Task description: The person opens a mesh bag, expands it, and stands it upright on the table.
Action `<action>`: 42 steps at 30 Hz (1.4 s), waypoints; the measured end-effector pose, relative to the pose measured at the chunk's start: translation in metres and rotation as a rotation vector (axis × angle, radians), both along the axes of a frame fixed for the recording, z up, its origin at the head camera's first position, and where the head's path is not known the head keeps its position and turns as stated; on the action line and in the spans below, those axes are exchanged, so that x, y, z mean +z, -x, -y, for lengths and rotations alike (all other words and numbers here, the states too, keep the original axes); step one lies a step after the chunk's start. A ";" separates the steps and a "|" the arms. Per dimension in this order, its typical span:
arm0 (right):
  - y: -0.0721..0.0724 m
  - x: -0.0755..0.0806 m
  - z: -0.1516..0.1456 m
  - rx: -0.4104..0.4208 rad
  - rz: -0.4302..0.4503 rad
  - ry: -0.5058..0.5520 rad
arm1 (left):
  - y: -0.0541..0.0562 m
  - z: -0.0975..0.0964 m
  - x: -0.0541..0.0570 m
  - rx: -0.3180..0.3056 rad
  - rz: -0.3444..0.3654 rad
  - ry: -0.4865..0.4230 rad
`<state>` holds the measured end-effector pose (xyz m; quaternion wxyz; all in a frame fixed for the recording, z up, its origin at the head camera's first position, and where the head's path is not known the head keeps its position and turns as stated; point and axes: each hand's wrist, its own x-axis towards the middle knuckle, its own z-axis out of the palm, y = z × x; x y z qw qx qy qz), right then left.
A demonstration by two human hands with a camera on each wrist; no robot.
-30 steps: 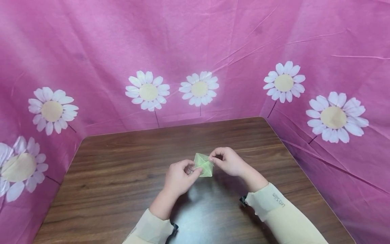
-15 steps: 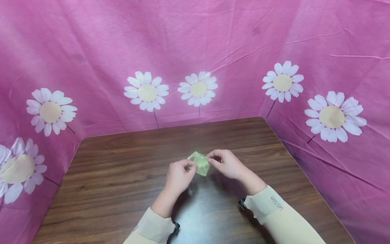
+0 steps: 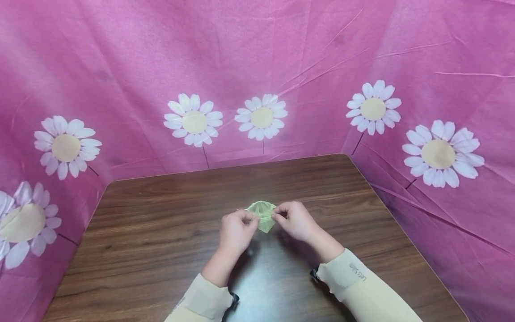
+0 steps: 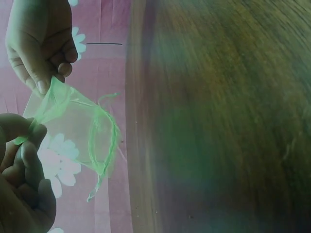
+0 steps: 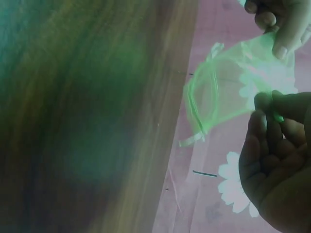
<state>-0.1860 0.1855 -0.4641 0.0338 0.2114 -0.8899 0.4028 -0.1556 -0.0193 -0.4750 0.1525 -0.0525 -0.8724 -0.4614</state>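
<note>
A small sheer light-green drawstring pouch [image 3: 264, 222] is held above the middle of the table. My left hand [image 3: 238, 230] pinches one corner between thumb and fingers, and my right hand [image 3: 295, 221] pinches the opposite corner. Seen from the left wrist, the pouch [image 4: 80, 109] stretches between the two hands, its corded mouth spread and hanging toward the tabletop. From the right wrist, cord ends stick out on both sides of the pouch mouth [image 5: 201, 97]. The fabric is see-through, and nothing shows inside it.
The brown wood-grain table [image 3: 161, 241] has rounded far corners. A pink cloth backdrop [image 3: 241, 53] printed with white daisies surrounds its back and sides. Light glares off the tabletop in front of the hands.
The pouch has turned from a flat diamond facing up to hanging folded with its point down. My left grip has shifted to its edge, and my right hand has moved slightly left.
</note>
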 end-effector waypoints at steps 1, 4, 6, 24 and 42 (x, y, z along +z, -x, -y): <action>-0.001 -0.001 0.002 -0.022 -0.010 -0.006 | 0.000 0.000 0.000 0.016 -0.004 0.007; -0.002 -0.004 0.006 -0.086 -0.055 -0.012 | 0.000 -0.001 -0.001 0.060 -0.017 0.026; -0.003 -0.006 0.008 -0.132 -0.090 -0.006 | -0.001 -0.002 -0.001 0.086 -0.028 0.036; -0.009 -0.014 0.016 -0.186 -0.167 0.041 | -0.001 -0.007 -0.010 0.140 -0.047 0.139; -0.009 -0.029 0.017 -0.309 -0.421 0.058 | -0.005 -0.012 -0.019 0.193 -0.126 0.082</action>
